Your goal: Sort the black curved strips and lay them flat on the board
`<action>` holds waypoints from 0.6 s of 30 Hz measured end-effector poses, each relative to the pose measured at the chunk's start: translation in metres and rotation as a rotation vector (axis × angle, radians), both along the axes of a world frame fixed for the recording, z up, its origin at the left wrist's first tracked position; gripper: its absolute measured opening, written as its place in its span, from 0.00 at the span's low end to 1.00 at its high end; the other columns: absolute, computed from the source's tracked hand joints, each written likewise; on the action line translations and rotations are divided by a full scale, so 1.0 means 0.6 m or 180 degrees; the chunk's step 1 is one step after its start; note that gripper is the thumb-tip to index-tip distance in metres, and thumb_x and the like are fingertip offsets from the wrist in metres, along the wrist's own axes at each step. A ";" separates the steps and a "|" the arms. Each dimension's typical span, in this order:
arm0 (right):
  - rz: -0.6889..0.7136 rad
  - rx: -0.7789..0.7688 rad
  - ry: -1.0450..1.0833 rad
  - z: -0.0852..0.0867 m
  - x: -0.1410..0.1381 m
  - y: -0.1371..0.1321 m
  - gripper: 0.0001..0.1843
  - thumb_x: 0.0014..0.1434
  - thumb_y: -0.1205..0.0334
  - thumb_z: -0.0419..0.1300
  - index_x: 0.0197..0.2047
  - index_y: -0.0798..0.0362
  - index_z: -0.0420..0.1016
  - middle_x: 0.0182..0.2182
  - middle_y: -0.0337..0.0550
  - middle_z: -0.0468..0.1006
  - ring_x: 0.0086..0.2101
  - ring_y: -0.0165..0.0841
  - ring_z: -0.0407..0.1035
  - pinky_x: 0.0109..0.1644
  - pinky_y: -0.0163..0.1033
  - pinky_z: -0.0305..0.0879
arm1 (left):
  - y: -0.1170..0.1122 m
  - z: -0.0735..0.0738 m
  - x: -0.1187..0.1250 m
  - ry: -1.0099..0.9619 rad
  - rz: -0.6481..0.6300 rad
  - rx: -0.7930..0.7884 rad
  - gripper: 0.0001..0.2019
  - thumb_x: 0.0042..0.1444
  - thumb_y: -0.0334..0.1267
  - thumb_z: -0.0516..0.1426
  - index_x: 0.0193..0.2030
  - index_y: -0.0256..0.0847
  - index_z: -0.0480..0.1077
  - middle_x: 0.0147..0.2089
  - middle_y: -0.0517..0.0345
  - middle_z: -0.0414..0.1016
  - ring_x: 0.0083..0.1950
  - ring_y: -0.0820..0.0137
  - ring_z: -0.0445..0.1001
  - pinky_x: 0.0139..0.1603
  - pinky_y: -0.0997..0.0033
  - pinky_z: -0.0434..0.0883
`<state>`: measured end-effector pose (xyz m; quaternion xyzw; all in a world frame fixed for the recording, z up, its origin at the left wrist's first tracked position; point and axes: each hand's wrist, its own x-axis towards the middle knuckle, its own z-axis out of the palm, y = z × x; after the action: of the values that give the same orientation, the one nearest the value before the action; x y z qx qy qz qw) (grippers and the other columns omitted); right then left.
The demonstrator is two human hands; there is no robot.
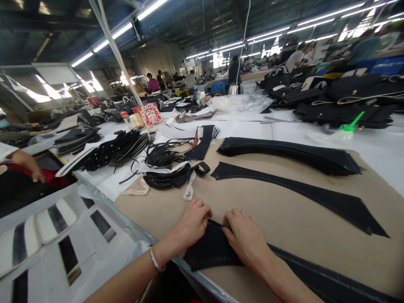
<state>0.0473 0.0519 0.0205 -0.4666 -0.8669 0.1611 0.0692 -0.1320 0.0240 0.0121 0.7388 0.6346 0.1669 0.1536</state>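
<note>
A long black curved fabric piece (210, 248) lies along the front of the beige-covered table, its near left end over the edge. My left hand (196, 219), with a bracelet at the wrist, pinches the top edge of this piece. Just to the right, my right hand (244, 231) has its fingers bent and closed on the same edge. Both thumbs and part of the edge are hidden by the hands. Beyond them lies a single black curved piece (296, 189), and behind it a stack of similar black pieces (290, 153).
Coiled black strips (167, 174) lie beyond my left hand, near a fanned stack of black pieces (116, 149). A green-tipped bottle (349, 126) stands at the right. Pale panels with black bands (57, 221) lie at the lower left. Another person's hand (36, 172) is at the far left.
</note>
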 end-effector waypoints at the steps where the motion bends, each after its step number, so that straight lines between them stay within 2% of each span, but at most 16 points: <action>1: 0.0004 -0.0031 0.0033 0.000 0.000 0.002 0.07 0.58 0.69 0.56 0.34 0.51 0.74 0.37 0.45 0.74 0.41 0.40 0.68 0.42 0.42 0.58 | 0.000 0.003 0.000 -0.0032 -0.0026 -0.0011 0.12 0.51 0.22 0.51 0.37 0.40 0.71 0.41 0.56 0.69 0.48 0.66 0.65 0.50 0.65 0.62; 9: 0.0226 -0.0174 0.0345 -0.004 0.009 0.008 0.08 0.59 0.71 0.54 0.35 0.51 0.73 0.32 0.39 0.76 0.38 0.36 0.69 0.42 0.39 0.59 | 0.000 0.012 -0.001 0.0080 -0.0258 -0.0149 0.08 0.54 0.26 0.55 0.36 0.41 0.72 0.38 0.60 0.72 0.46 0.68 0.67 0.49 0.64 0.60; 13: 0.0405 -0.0028 0.0455 -0.011 0.011 0.009 0.09 0.62 0.69 0.54 0.37 0.50 0.75 0.36 0.40 0.76 0.41 0.36 0.69 0.45 0.38 0.60 | -0.002 0.003 -0.005 0.0306 -0.0419 0.0090 0.08 0.59 0.28 0.54 0.37 0.41 0.73 0.38 0.58 0.71 0.45 0.68 0.66 0.48 0.65 0.61; 18: 0.0559 0.0310 0.0449 -0.032 0.010 0.005 0.12 0.63 0.74 0.52 0.37 0.52 0.74 0.35 0.43 0.74 0.39 0.36 0.67 0.44 0.38 0.60 | -0.011 -0.013 -0.011 0.0803 -0.0713 0.0564 0.10 0.63 0.30 0.49 0.38 0.41 0.71 0.38 0.56 0.70 0.43 0.66 0.65 0.45 0.63 0.62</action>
<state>0.0532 0.0549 0.0015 -0.3726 -0.9042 0.1566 0.1383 -0.1383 0.0175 0.0045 0.8305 0.5454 0.1101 0.0248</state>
